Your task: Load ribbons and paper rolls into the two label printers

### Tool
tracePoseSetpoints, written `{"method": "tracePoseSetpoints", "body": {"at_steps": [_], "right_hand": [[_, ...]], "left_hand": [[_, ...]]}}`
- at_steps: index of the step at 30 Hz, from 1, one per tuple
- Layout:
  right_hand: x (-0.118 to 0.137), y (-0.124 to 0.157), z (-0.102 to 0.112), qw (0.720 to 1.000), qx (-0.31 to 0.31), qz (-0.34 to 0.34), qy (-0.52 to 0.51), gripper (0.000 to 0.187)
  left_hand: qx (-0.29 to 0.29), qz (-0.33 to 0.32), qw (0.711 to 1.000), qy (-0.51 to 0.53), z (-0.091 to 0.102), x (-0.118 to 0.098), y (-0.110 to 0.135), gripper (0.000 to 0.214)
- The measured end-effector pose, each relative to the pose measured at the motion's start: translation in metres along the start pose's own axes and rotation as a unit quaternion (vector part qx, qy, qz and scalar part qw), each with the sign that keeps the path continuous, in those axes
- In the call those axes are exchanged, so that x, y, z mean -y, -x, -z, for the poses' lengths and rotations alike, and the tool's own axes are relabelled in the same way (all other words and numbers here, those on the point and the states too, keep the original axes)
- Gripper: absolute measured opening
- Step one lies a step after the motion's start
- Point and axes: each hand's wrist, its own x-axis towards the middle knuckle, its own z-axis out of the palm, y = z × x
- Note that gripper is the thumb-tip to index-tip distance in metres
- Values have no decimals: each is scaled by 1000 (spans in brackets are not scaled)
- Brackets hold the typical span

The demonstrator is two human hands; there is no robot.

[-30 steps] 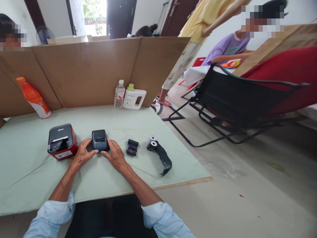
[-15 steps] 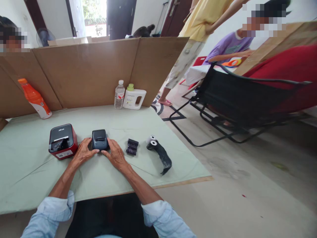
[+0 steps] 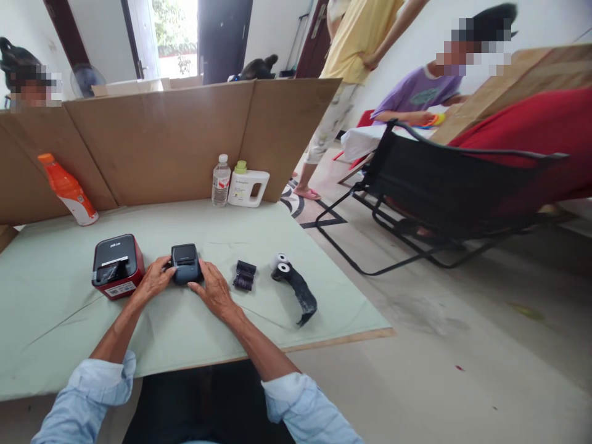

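Observation:
A small dark portable printer (image 3: 185, 264) rests on the pale green table between my hands. My left hand (image 3: 156, 276) grips its left side, with the thumb at its front left corner. Along its right side lie the fingers of my right hand (image 3: 216, 288), the thumb near the front right corner. To the left, close to my left hand, stands a larger black and red label printer (image 3: 118, 265). On the right are some short dark rolls (image 3: 245, 275), and beyond them white-cored paper rolls (image 3: 283, 267) with a dark strip (image 3: 303, 298) trailing toward me.
A cardboard screen (image 3: 171, 145) borders the table's back. Before it stand a leaning orange bottle (image 3: 69, 188), a clear water bottle (image 3: 221, 182) and a white jug (image 3: 248, 187). Right of the table is a black folding chair (image 3: 444, 179); other people are beyond.
My left thumb has drawn back from the printer's front edge to its left corner. The printer stays in place between my hands. The camera view has shifted slightly.

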Motion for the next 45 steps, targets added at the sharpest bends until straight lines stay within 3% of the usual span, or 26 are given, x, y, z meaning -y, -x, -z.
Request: {"method": "tracePoseSetpoints", "body": {"at_steps": [6, 12, 19, 33, 45], "right_hand": [[8, -4, 6, 1000, 23, -13, 4, 86], [14, -13, 10, 998, 62, -9, 31, 92], [12, -12, 10, 998, 50, 6, 22, 93], [7, -15, 10, 999, 52, 10, -4, 94], [8, -14, 11, 999, 50, -7, -16, 93]], "left_hand": [[-50, 62, 996, 46, -8, 3, -14, 37], [-47, 110, 989, 90, -12, 3, -27, 50], [-51, 147, 973, 171, -13, -3, -34, 59], [-51, 154, 945, 285, -20, 0, -36, 72], [-59, 183, 944, 269, -23, -5, -37, 77]]}}
